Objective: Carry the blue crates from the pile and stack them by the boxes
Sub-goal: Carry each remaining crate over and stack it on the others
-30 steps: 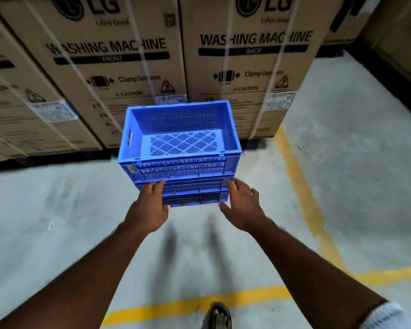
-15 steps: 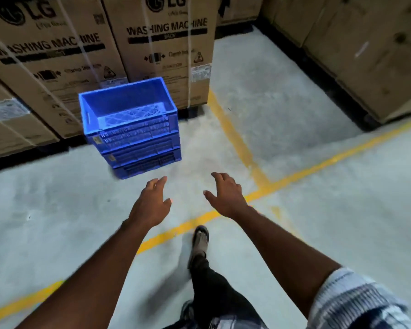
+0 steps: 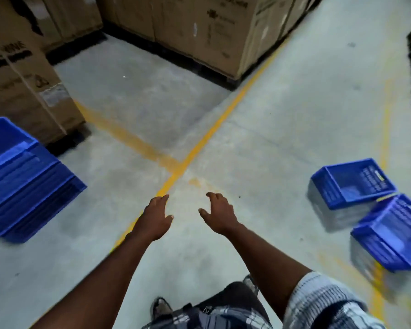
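Both hands are off the stack of crates [image 3: 26, 184] they touched a second ago, and the view has swung right, so the stack now sits at the left edge instead of dead centre. Left hand [image 3: 156, 219] hangs over the floor [image 3: 133, 96], palm down, fingers straight and loose, holding nothing. Right hand [image 3: 220, 216] is beside it with a gap between them, fingers spread and slightly bent, also holding nothing. Neither hand touches any crate. The stack is blue, blurred, nested several high, standing on the floor just beside the cardboard box [image 3: 26, 91] at the left, which carries strapping and dark print. Two more blue crates lie at the right, well apart from the stack: a loose crate [image 3: 351, 184] tipped so its open side faces the camera, and a second loose crate [image 3: 394, 236] just below it, also tilted, partly cut by the frame edge; whether the two touch is hard to tell through the blur. A yellow line [image 3: 214, 129] runs diagonally across the floor and meets a fainter one near the middle. More brown boxes [image 3: 199, 32] stand on dark pallets at the top. At the bottom, a checked sleeve [image 3: 323, 302] and one shoe [image 3: 161, 307] show.
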Tool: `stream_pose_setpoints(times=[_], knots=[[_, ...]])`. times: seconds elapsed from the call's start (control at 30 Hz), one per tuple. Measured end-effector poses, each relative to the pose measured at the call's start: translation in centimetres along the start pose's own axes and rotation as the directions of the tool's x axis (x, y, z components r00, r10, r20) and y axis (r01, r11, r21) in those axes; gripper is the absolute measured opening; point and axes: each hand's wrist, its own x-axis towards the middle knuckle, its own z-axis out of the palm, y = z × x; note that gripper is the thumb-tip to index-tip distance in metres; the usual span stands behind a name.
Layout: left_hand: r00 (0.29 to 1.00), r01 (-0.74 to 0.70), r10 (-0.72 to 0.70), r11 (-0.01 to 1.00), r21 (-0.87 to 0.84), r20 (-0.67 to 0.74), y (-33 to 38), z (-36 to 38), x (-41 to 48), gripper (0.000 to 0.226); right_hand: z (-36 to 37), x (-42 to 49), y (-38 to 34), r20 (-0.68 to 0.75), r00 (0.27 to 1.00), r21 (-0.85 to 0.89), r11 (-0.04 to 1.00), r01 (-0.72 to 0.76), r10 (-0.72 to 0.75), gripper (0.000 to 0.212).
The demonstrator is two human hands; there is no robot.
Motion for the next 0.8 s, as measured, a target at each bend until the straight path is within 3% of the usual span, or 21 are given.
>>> stream_pose_setpoints(times=[0.23,0.47,0.8], knots=[[0.968,-0.196,0.176,0.975,0.102,0.178,18.2,9.6,4.3,0.071,-8.1,-5.7,19.2,-0.087,0.966,0.171,0.959,-0.226,0.243,0.064],[0.871,-0.419,0.372,0.904,0.088,0.322,38.7,20.3,6.5,0.069,-17.1,-12.2,38.3,-0.169,0.861,0.278,0.861,-0.425,0.480,0.063],[0.737,-0.591,0.474,0.798,0.119,0.481,57.1,29.3,12.7,0.069,-25.4,-13.9,54.1,-0.214,0.692,0.447,0.699,-0.558,0.690,0.057]])
